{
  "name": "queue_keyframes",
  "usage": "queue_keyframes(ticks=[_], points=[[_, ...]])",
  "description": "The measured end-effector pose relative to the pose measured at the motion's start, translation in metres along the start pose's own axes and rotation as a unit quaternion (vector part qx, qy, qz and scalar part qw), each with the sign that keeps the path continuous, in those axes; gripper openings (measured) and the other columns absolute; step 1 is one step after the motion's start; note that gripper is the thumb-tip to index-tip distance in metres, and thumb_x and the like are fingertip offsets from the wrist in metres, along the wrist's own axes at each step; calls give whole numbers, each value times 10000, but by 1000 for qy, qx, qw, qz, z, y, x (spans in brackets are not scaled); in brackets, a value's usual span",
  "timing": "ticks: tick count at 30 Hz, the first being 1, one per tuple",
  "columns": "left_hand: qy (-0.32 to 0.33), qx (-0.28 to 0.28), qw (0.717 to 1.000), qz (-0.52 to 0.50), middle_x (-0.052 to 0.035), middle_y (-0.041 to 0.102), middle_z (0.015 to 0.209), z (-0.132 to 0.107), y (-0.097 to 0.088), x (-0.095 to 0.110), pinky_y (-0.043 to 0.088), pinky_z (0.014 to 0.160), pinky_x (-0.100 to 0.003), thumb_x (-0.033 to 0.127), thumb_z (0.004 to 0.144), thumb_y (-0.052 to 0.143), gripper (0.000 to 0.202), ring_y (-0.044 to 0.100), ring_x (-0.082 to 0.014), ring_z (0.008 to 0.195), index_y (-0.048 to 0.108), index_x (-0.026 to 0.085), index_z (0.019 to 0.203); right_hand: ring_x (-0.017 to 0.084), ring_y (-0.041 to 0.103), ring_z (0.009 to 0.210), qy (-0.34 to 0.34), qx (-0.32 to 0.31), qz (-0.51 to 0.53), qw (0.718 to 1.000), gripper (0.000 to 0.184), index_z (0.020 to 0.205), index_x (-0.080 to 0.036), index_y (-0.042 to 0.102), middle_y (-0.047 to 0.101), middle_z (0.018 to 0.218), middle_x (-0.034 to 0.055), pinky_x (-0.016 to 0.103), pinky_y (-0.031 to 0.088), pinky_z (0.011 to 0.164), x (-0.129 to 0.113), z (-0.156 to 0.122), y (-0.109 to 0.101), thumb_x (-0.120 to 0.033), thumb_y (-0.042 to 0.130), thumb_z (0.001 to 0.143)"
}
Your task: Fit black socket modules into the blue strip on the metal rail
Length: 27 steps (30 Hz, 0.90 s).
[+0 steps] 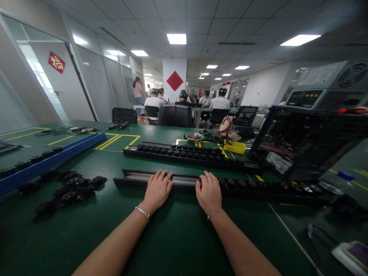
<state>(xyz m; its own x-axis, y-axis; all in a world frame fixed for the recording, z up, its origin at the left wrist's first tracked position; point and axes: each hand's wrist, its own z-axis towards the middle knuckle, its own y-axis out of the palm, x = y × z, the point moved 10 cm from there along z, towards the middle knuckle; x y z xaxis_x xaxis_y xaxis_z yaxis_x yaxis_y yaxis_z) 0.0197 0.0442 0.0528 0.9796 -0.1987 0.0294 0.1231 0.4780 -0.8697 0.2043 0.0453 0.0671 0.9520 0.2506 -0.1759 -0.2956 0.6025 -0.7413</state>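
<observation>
A long black channel rail [184, 181] lies across the table in front of me, with a smooth grey inner face showing on its left part. My left hand [157, 189] lies over the rail left of its middle, fingers bent across to the far edge. A short way to the right, my right hand [209, 190] holds the same rail in a similar way. The fingertips and whatever is under the palms are partly hidden. Right of my right hand, a row of small black parts [258, 184] sits along the rail.
Farther back lies another black rail [184, 155] with round black parts. Loose black parts [69, 193] and a blue rail [66, 153] are at left. A metal dish [194, 136], yellow tray [235, 147] and open computer case [304, 142] stand beyond. People sit at far desks.
</observation>
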Motion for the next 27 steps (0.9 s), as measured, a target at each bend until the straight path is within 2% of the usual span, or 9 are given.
queue_keyframes(ticks=[8,15,19,22,27], points=[[-9,15,1000,-5,-84,557,1271,1,-4,3,332,983,-447,376,895,341,404,423,-264,1234,541,259,1225,277,423,1220,-12,9,31,999,282,1028,-122,623,542,1253,163,462,356,1001,-3,-1,0,-252,429,871],[-56,28,998,-14,-107,611,1147,11,-4,10,316,994,-458,263,861,364,329,512,-239,1106,588,201,1095,257,431,1225,-46,9,75,996,283,1030,-110,616,542,1256,158,429,385,1011,-9,-3,4,-189,416,845],[-37,54,997,-34,-115,607,1196,9,-3,20,322,1000,-430,281,887,339,377,481,-237,1184,566,178,1169,237,454,1211,-59,26,117,991,305,1037,-123,605,554,1242,148,420,401,1006,-10,-3,3,-142,394,818],[-31,49,998,-39,-94,587,1249,6,-1,22,360,971,-423,332,899,332,414,449,-243,1233,540,193,1228,221,477,1181,-61,30,135,989,310,1023,-128,602,567,1217,140,397,408,999,-9,-3,1,-121,381,806],[-35,38,998,-45,-54,576,1271,5,-2,20,369,973,-425,346,901,338,409,456,-234,1233,547,234,1233,249,479,1118,-21,37,81,996,295,1050,-130,591,563,1180,141,404,405,952,-4,-1,-7,-153,430,804]])
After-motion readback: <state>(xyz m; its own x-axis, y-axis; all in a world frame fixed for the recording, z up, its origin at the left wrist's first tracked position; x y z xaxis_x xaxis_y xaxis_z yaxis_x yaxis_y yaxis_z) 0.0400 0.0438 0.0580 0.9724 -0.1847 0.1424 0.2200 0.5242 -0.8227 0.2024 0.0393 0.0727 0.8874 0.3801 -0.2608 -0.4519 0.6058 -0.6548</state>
